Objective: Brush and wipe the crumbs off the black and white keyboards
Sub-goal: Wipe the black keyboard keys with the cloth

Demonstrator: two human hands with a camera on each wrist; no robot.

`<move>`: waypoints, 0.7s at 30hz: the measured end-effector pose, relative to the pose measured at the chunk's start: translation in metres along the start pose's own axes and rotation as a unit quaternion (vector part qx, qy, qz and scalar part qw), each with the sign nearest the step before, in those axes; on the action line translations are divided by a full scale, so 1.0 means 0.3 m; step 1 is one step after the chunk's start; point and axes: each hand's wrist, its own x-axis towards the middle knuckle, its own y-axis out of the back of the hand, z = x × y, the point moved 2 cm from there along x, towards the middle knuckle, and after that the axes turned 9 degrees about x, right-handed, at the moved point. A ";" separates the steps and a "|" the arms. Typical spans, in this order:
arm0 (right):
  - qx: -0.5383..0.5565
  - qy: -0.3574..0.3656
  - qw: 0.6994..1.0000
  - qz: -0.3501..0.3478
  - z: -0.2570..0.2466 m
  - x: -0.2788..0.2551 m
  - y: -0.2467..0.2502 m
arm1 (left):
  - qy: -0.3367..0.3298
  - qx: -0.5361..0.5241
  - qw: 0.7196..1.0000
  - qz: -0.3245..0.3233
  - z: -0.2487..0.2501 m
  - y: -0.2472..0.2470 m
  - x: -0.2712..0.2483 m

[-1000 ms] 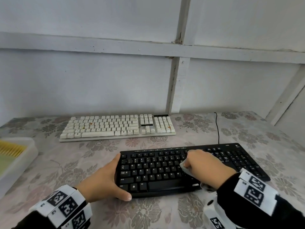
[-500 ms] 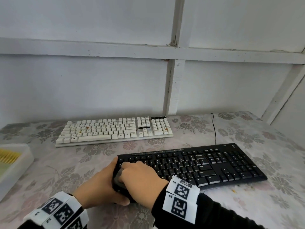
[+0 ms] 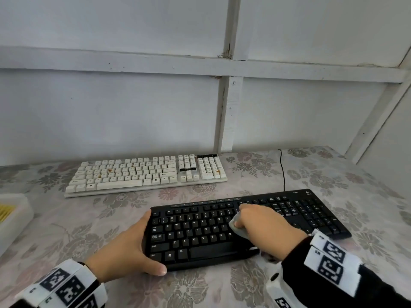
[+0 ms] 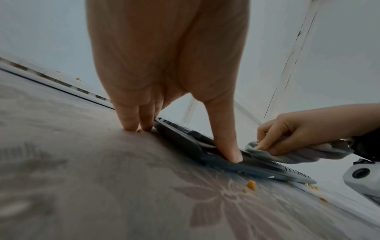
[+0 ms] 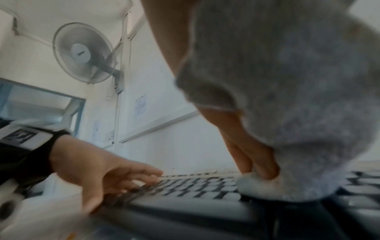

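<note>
Two keyboards are counted on the flowered table (image 3: pixel 367 218): a black keyboard (image 3: pixel 195 236) at the near edge and a white keyboard (image 3: pixel 142 174) lying behind it and to its left, well apart. One grey cloth (image 3: pixel 239 227) and one white tray (image 3: pixel 15 218), far to the left of the black keyboard, are seen. Several orange crumbs (image 4: pixel 251 185) lie on the table just in front of the black keyboard, and a few orange specks (image 3: pixel 110 170) sit among the white keys.

The black keyboard's left end is held by the left hand (image 3: pixel 126 252), with the thumb curled round the front corner and the fingers along the left edge. The cloth is clenched in the right hand (image 3: pixel 264 227) and pressed on the keys at the middle of the black keyboard.

Compared with half a second earlier, the right hand and cloth have been moved from the black keyboard's left end, beside the left hand, to its middle. The left hand's grip is unchanged.
</note>
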 end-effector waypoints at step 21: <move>-0.032 -0.165 0.983 0.076 0.345 -0.117 0.085 | 0.006 0.009 1.000 0.000 -0.002 0.001 -0.002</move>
